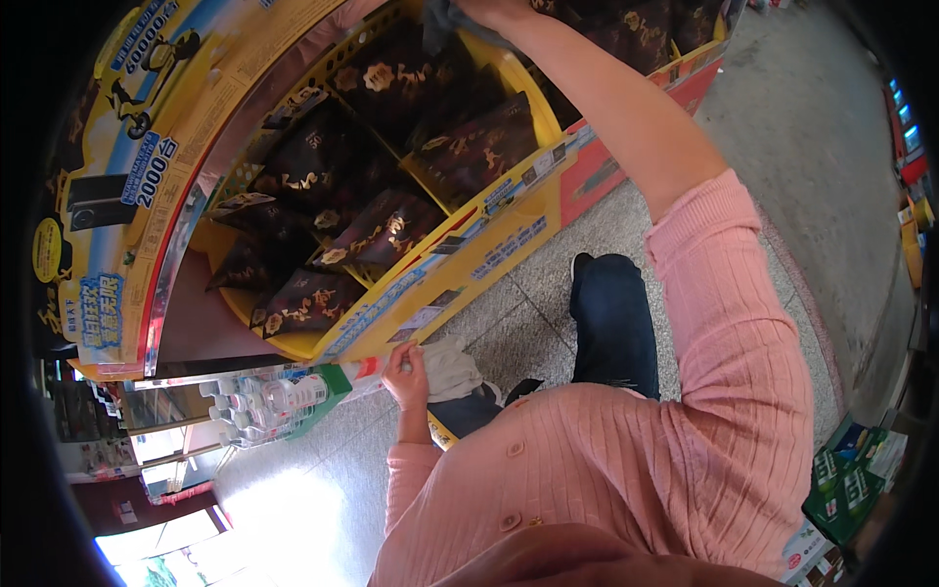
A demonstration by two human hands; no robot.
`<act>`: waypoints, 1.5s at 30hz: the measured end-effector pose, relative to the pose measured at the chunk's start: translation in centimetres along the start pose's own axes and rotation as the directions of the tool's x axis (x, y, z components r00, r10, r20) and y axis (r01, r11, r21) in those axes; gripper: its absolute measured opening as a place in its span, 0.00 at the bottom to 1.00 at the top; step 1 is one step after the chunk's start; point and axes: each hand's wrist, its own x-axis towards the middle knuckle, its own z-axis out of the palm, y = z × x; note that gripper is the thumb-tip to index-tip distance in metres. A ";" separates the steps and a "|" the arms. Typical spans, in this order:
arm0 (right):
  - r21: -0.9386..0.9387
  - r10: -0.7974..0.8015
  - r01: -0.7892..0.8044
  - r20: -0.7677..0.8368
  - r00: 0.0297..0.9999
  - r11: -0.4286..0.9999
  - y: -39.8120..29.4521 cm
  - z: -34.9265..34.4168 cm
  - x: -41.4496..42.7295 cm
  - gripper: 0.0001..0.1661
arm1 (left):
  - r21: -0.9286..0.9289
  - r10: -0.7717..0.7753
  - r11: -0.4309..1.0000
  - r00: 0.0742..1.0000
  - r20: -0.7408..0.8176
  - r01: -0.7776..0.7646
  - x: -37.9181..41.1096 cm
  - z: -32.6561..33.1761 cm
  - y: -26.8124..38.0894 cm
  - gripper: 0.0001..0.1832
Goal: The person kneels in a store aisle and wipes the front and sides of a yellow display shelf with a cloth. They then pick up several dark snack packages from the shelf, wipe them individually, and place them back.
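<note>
My right hand (495,11) reaches to the top edge of the view and grips a dark grey cloth (444,29) over the yellow display rack. Part of that hand is cut off by the picture's edge. Below it, the yellow rack (543,110) holds several dark, glossy packets (469,150) with gold lettering, split up by yellow dividers. My left hand (407,378) is held low near the rack's front corner, its fingers curled. A crumpled white cloth or bag (451,370) shows just behind it; whether the fingers hold anything is unclear.
A printed display board (154,183) rises at the left of the rack. Shrink-wrapped water bottles (275,403) stand by its near corner. Green packages (843,477) are stacked at the lower right. Speckled tiles (513,315) cover the floor around my legs.
</note>
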 end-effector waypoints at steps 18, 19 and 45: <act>-0.387 -0.129 0.187 0.170 0.977 0.903 3.2 -4.2 -8.2 0.16 | 0.019 -0.006 1.000 1.000 -0.006 0.006 0.2 -0.2 -0.5 0.06; -0.409 -0.159 0.208 0.150 0.976 0.888 3.6 -4.6 -9.1 0.15 | 0.020 0.011 1.000 1.000 -0.014 -0.011 0.3 -0.1 -0.5 0.06; 0.466 0.391 -0.265 -0.197 0.899 0.844 0.9 -12.2 -20.1 0.19 | 0.027 0.031 0.999 0.989 -0.145 -0.027 -0.9 -0.8 0.4 0.07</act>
